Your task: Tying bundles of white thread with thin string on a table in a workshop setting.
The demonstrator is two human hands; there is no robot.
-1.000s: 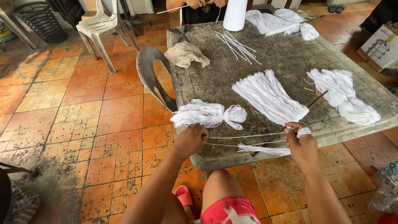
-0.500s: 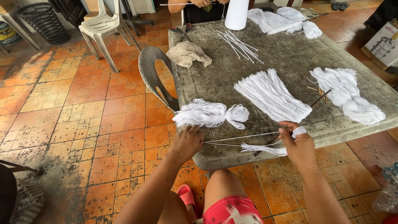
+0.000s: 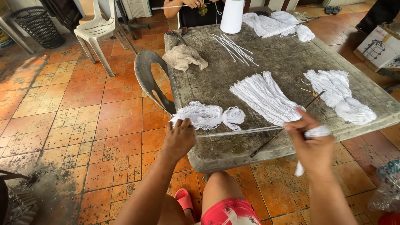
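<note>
Head view: white strands pulled taut between two hands

Head view shows a thin bundle of white strands (image 3: 246,131) stretched across the lower middle of the frame, over the near edge of the grey stone table (image 3: 287,62); the left hand (image 3: 179,137) pinches one end, the right hand (image 3: 310,143) is closed on the other with yarn wrapped round its fingers, the hands well apart; a dark thin stick (image 3: 287,123) lies slanted just beside the right hand; loose white yarn bundles (image 3: 208,116) rest above the strands, a combed flat tassel (image 3: 264,98) at centre; a beige cloth (image 3: 184,57) lies upper middle; a black mesh basket (image 3: 35,26) stands upper left, contents unseen; a white cardboard box (image 3: 379,46) sits at upper right.
</note>
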